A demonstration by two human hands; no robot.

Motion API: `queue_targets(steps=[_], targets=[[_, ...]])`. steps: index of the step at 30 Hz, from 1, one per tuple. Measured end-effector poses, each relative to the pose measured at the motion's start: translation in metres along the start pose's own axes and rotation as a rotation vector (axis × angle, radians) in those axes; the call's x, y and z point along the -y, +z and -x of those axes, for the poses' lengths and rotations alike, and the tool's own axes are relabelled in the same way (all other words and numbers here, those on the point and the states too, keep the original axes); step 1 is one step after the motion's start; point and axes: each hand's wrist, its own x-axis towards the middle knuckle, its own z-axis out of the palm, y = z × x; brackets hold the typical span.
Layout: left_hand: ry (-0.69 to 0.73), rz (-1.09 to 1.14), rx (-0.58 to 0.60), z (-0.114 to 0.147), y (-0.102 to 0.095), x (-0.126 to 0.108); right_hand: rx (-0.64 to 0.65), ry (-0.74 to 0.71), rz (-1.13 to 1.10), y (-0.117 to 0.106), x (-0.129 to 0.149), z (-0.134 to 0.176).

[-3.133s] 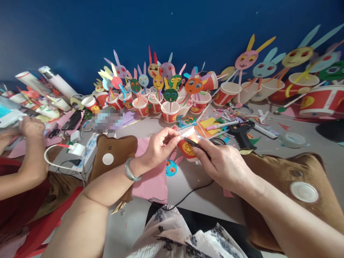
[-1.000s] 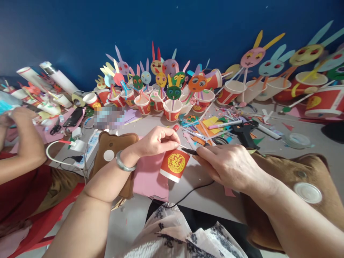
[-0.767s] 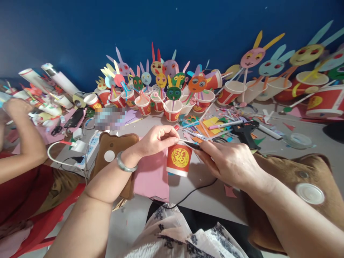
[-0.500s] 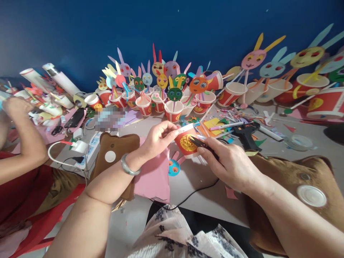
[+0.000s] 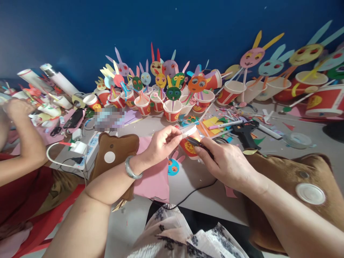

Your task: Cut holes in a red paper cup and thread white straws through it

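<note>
Before me, a red and white paper cup [image 5: 189, 149] with a yellow emblem is tilted, its white rim towards my left side. My left hand [image 5: 166, 143], with a jade-like bangle on the wrist, is closed in a pinch at the cup's rim. My right hand [image 5: 228, 161] is wrapped around a pair of dark-bladed scissors [image 5: 194, 142]. The blades lie near the cup's upper edge by my left fingertips; whether they are parted I cannot tell. Below the cup, a blue paper rabbit face [image 5: 173, 167] with pink ears lies on the table.
Several cups with paper rabbits [image 5: 172, 111] line the back by the blue wall. A black glue gun [image 5: 245, 133] and paper scraps lie right. Brown cushions [image 5: 285, 179] flank me, with pink paper [image 5: 152, 179] at left. A co-worker's arm [image 5: 24, 143] is far left, past a power strip [image 5: 91, 148].
The scissor blades have moved from in front of the cup's yellow emblem up towards its rim. The cup and my left hand have shifted slightly right.
</note>
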Motion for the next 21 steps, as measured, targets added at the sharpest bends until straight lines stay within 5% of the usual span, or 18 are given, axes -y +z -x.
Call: queue_targets(steps=[21], targets=[[-0.084,0.062,-0.017,0.0052,0.0081,-0.0057,0.043,0.049,-0.076,-0.0073,0.0052,0.0015]])
